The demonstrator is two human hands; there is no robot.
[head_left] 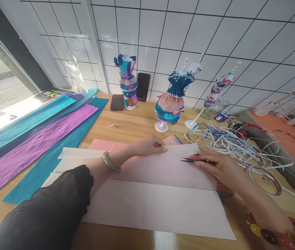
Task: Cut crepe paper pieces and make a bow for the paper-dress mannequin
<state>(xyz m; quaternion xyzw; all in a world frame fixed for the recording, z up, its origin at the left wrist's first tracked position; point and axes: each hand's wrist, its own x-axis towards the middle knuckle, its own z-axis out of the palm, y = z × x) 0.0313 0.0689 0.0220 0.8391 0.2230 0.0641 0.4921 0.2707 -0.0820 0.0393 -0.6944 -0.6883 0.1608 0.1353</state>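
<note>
Thin white paper (152, 205) lies in overlapping sheets on the wooden table, with pink paper (105, 144) showing beyond its far edge. My left hand (152, 145) pinches the far edge of the upper sheet near the middle; a green bangle circles that wrist. On the right, my right hand (212, 162) is closed around small black scissors (189, 160), their slightly parted blades pointing left over the sheet. The scissor handles are mostly hidden by the fingers.
Long blue and purple paper strips (40, 139) lie at left. Behind stand small dress forms (128, 83), (170, 104) in paper dresses, and two phones (117, 102). Tangled white strips (230, 146) spread at right, beside a glass jar (222, 105) and an orange surface (287, 139).
</note>
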